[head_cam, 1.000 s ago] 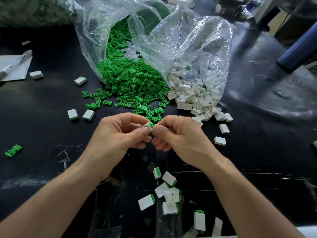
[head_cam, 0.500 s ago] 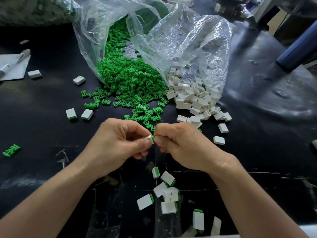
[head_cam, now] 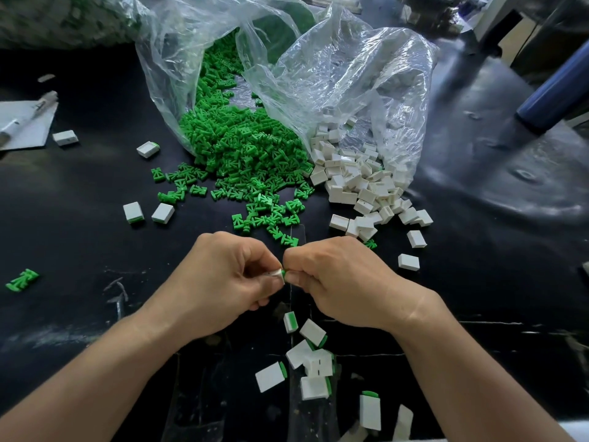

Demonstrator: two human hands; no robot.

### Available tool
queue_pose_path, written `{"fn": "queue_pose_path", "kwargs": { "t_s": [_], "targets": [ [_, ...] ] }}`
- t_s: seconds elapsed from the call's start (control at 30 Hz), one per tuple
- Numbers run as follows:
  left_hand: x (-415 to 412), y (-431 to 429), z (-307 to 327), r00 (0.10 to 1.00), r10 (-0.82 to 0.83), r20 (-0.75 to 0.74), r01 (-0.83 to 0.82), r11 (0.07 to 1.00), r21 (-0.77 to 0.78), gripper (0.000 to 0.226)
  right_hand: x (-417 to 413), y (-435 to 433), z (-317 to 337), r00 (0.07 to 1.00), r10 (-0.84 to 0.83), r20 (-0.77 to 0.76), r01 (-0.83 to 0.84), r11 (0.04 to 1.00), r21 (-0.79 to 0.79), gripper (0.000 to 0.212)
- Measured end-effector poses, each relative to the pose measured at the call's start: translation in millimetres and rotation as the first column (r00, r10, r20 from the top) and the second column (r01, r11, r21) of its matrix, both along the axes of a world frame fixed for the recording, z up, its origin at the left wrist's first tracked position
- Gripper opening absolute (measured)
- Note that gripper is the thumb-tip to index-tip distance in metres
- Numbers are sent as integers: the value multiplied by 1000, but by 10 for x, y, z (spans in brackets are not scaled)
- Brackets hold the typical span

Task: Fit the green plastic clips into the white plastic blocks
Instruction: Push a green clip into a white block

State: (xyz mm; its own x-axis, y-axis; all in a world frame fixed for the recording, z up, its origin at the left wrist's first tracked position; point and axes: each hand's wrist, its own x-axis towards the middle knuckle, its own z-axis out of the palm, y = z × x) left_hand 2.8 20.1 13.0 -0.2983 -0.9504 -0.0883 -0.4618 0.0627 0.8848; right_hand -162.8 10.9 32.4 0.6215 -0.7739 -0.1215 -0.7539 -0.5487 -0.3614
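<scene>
Black counter [head_cam: 79, 244] fills the view. Two clear plastic bags lie open toward its far edge. The left bag [head_cam: 172, 65] spills a heap of green clips [head_cam: 245, 154] and the right bag [head_cam: 366, 90] a heap of white blocks [head_cam: 360, 183]. The heaps touch where they meet, w/ strays scattered toward the counter's middle. Both hands are raised over the middle, nearer the near edge, knuckles almost meeting. The left hand [head_cam: 223, 282] and right hand [head_cam: 338, 282] each have fingers curled in a pinch. A sheet of paper [head_cam: 25, 129] w/ a pen [head_cam: 28, 113] on it sits at the left edge. By the near edge, just below the hands, lies a loose cluster of finished blocks [head_cam: 314, 362], ea. w/ a green strip at one end. Smallest bits: the left thumb & forefinger grip one white block [head_cam: 276, 275], and the right fingertips press a green clip [head_cam: 283, 271] against its end (only a sliver of green shows btwn the fingers, so how deep it sits can't be told).
</scene>
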Motion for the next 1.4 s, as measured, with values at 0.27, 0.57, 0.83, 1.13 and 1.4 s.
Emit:
{"fn": "queue_pose_path", "kwargs": {
  "t_s": [0.27,0.57,0.83,1.13,1.4],
  "targets": [
    [-9,7,31,999,-14,-49,12,999,-38,10,-8,4,-30,998,2,59,0,999,-41,20],
    [-42,-29,119,818,138,-558,-102,990,95,24,-4,-21,-25,551,-573,606,47,747,663,52],
    [-95,25,134,801,55,-597,4,995,96,26,149,22,-48,483,-695,532,-242,477,845,54],
    [-84,20,103,793,77,-604,-31,996,86,25,172,61,-91,466,-714,522,-143,522,841,45],
    [-104,30,112,780,113,-615,-68,993,96,20,178,87,-69,450,-705,548,-110,565,818,44]
  ]
}}
